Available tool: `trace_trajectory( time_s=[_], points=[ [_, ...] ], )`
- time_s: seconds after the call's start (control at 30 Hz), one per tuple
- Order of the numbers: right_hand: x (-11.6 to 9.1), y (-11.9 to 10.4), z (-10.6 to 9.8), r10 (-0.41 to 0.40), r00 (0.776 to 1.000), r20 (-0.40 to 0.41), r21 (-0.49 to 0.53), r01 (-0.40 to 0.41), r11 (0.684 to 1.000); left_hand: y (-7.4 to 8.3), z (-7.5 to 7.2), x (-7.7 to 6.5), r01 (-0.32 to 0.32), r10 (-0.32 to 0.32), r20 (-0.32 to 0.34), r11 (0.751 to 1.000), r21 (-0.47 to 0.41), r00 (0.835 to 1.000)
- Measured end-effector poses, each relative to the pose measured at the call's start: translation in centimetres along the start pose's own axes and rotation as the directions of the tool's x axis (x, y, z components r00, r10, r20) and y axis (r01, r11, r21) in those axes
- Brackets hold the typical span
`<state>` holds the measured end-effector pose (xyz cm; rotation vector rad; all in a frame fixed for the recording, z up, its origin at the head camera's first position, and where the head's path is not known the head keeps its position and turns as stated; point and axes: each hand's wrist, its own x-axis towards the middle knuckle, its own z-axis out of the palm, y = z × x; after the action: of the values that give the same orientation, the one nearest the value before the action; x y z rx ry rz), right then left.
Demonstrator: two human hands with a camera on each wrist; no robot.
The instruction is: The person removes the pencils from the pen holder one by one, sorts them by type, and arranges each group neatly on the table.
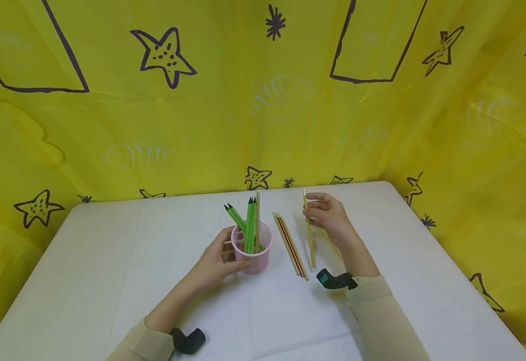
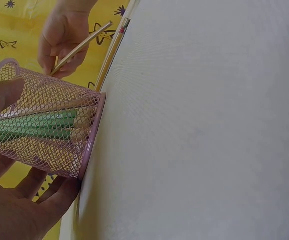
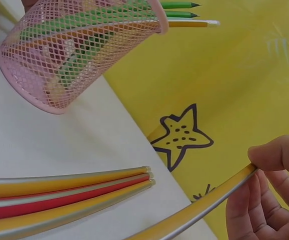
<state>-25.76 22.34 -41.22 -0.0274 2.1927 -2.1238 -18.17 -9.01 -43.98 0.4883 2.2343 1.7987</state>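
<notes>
A pink mesh pencil cup (image 1: 257,262) stands on the table, and my left hand (image 1: 214,261) grips it from the left side, thumb in front. Several green pencils (image 1: 249,225) with dark points stick up from the cup, together with a yellow pencil (image 3: 187,23). To the cup's right, my right hand (image 1: 328,215) pinches another yellow pencil (image 1: 310,235) near its upper end, between thumb and fingers. Between the cup and that hand lies a small bundle of yellow and red pencils (image 1: 291,246). The left wrist view (image 2: 44,117) shows the green pencils through the mesh.
The white-covered table (image 1: 123,260) reaches back to a yellow curtain (image 1: 209,125) printed with stars and fish. Black wrist devices sit on both cuffs, one at the left sleeve (image 1: 143,343) and one at the right sleeve (image 1: 382,311).
</notes>
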Motion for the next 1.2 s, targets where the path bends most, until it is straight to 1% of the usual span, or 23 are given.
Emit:
trace_trajectory(
  time_s=[0.2,0.63,0.9,1.2],
  points=[
    [0.0,0.2,0.4,0.014,1.000,0.028,-0.023,-0.013,1.000,-0.1,0.0,0.1,-0.007,0.007,0.004,1.000,0.001,1.000],
    [0.1,0.8,0.9,0.064,0.997,0.032,-0.091,-0.061,0.994,-0.2,0.0,0.1,-0.021,0.020,0.003,1.000,0.002,1.000],
    [0.1,1.0,1.3,0.083,0.996,0.034,-0.119,-0.078,0.990,-0.2,-0.1,0.1,-0.009,0.009,0.001,1.000,0.007,1.000],
    [0.5,1.9,1.3,0.097,0.995,0.034,-0.136,-0.091,0.986,-0.2,-0.1,0.1,0.007,-0.007,-0.003,1.000,0.012,1.000]
  ],
)
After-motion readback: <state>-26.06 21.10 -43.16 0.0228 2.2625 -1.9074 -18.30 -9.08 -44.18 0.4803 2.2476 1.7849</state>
